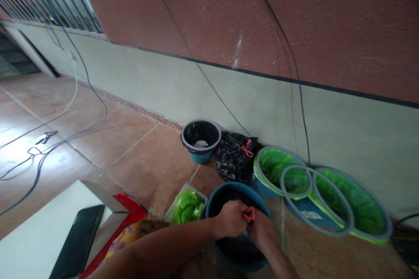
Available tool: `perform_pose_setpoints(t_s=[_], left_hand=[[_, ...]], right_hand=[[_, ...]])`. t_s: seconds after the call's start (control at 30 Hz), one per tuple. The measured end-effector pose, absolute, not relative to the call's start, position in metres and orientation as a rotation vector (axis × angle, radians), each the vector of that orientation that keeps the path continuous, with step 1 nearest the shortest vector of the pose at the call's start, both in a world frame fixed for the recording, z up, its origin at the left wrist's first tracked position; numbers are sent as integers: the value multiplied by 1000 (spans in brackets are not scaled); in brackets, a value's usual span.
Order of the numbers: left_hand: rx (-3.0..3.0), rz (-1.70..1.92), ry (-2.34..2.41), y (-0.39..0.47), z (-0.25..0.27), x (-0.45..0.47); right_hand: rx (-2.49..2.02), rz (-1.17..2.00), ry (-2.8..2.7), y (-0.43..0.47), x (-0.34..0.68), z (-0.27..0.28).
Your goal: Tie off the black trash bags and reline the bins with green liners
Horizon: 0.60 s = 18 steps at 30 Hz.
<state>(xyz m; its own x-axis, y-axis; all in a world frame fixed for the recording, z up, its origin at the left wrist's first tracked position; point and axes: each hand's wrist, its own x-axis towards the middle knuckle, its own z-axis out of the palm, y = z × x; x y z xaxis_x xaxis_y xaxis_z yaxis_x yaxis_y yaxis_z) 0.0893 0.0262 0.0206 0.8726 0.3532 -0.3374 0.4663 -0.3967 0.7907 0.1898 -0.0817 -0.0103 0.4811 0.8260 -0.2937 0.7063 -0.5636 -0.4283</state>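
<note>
Both of my hands meet above a blue bin (211,200) that has a dark inside. Between them is a pink-red drawstring (249,214), which my left hand (233,217) pinches with curled fingers. My right hand (262,229) is closed on the same drawstring from the other side. Below the hands the dark plastic of a garbage bag (234,248) shows dimly in the bin; the arms hide part of it. Just left of the bin sits a clear container (204,196) with green plastic bags (187,207) in it.
Behind stand a smaller bin with a black liner (200,133) and a tied black garbage bag (234,157). To the right are green-lined bins (278,161) and a loose grey ring (350,216). A phone (78,239) lies on a white surface (36,231). Cables (62,141) cross the floor.
</note>
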Motion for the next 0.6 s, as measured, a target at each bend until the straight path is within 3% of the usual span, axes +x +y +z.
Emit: perform_pose_setpoints(t_s=[0.13, 0.37, 0.6], left_hand=[[2163, -44, 502, 37, 38, 85], [2266, -177, 580, 42, 51, 71], [2210, 146, 653, 42, 85, 63]], right_hand=[[-2380, 653, -1188, -83, 204, -1], [-1844, 718, -600, -83, 216, 48], [-1428, 779, -180, -79, 208, 118]])
